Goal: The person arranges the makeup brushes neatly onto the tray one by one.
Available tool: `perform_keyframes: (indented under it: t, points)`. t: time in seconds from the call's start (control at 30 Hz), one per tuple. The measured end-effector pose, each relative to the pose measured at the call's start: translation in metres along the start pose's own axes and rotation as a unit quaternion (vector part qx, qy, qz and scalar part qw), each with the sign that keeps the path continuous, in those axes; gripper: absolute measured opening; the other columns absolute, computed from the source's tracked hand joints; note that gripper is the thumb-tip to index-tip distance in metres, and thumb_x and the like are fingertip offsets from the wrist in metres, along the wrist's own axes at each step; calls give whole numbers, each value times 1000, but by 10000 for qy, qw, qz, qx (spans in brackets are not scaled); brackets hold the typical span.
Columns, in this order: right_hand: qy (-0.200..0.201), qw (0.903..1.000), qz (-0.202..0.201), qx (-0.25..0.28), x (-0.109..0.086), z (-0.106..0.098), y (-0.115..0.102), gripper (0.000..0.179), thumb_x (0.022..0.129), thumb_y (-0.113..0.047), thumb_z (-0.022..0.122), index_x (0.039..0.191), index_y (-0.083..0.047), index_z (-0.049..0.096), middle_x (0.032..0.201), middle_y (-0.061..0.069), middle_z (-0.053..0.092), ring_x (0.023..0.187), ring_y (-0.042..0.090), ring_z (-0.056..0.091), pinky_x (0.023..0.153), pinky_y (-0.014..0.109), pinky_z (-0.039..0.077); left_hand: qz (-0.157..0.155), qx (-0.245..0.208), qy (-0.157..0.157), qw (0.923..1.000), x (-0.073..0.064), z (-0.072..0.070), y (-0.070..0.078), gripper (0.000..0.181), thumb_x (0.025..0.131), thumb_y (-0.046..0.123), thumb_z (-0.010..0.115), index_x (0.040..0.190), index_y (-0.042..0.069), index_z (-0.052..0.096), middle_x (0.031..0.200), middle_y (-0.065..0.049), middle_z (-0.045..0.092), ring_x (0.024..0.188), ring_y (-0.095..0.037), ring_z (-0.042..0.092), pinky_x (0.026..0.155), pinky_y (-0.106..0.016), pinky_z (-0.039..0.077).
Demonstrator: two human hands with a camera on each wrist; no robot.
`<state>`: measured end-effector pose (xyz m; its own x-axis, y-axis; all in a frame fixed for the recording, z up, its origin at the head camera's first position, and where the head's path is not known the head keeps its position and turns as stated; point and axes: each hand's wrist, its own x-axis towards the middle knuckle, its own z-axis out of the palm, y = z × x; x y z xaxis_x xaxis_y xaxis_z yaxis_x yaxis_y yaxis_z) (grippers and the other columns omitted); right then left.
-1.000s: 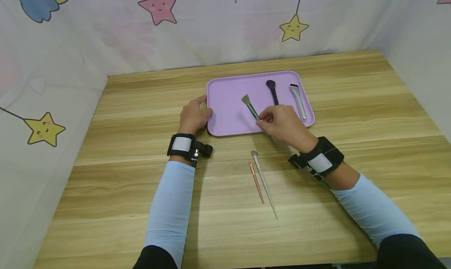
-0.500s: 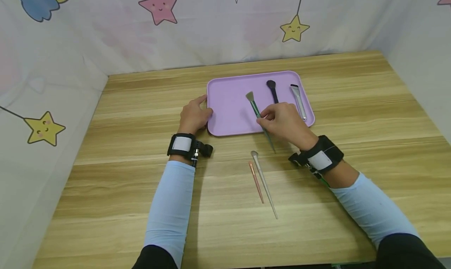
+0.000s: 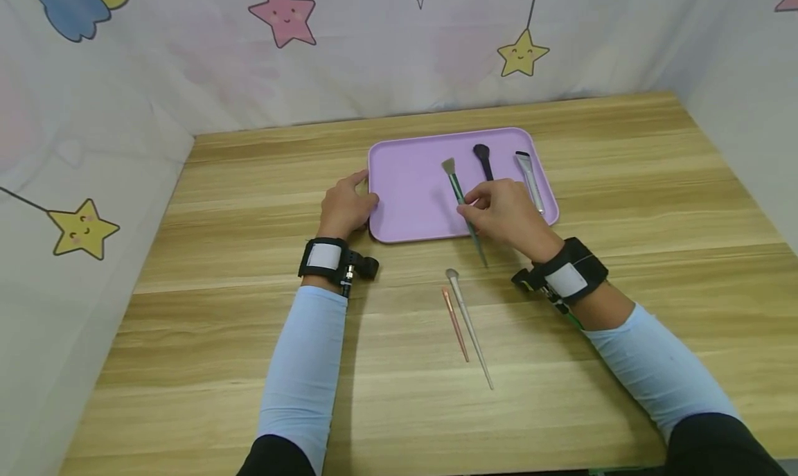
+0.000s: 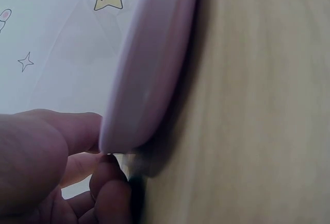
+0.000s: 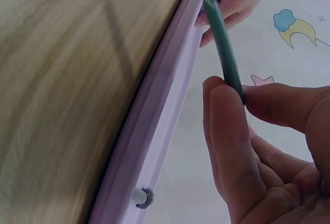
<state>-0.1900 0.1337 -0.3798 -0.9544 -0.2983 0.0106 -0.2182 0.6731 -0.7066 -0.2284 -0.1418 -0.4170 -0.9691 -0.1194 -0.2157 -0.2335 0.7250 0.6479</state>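
My right hand (image 3: 508,216) pinches a green makeup brush (image 3: 457,187) by its handle, above the near edge of a purple tray (image 3: 408,185). The bristles point away over the tray. In the right wrist view, thumb and fingertips meet on the green handle (image 5: 224,44). My left hand (image 3: 344,207) grips the tray's left end; the left wrist view has the thumb against the rim (image 4: 111,126) and curled fingers below it. In the tray lie a black brush (image 3: 483,160), partly hidden by the right hand, and a silver brush (image 3: 528,174) with dark bristles.
On the wooden table in front of the tray, a short pink brush (image 3: 456,328) lies beside a longer pale brush (image 3: 465,315). A white curtain (image 3: 386,60) with printed stars stands behind the table, and pale walls flank it.
The green brush has turned in the right hand's fingers, its bristle end swinging rightward and away, so it lies more in line with the other brushes. The left hand keeps its hold on the tray.
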Motion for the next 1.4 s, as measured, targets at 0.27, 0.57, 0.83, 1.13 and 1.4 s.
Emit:
perform_keyframes:
  t: [0.27,0.57,0.83,1.13,1.4]
  points:
    - [-88,9974,274,657,3,0,-2,24,92,-14,73,106,6,73,84,16,72,61,24,71,52,27,56,-70,-52,-23,10000,0,2,0,62,92,25,60,152,23,49,141,-16,55,89,-30,63,61,-32,49]
    - [-42,9965,336,764,8,1,-2,25,92,-15,74,107,5,72,85,16,72,61,25,72,53,31,57,-98,-62,-2,9999,0,2,2,61,92,24,60,152,23,49,137,-15,57,69,-22,64,53,-28,49]
    - [25,9978,321,580,13,1,3,26,92,-17,73,106,4,73,81,14,72,59,23,70,50,27,55,-101,-26,0,9999,1,2,3,61,92,24,61,152,23,49,136,-16,57,63,-18,62,52,-27,48]
    - [-17,9978,384,537,19,0,6,26,93,-18,72,105,5,72,74,12,72,59,22,70,48,24,51,13,55,50,10000,-1,-1,2,62,91,24,59,152,22,49,135,-16,58,67,-21,63,54,-29,48]
    - [-27,9978,415,513,23,-1,10,25,94,-19,72,103,4,73,71,11,72,57,20,69,47,24,51,-70,31,23,10000,-1,-1,2,61,92,24,59,152,23,49,137,-16,57,65,-20,63,53,-28,48]
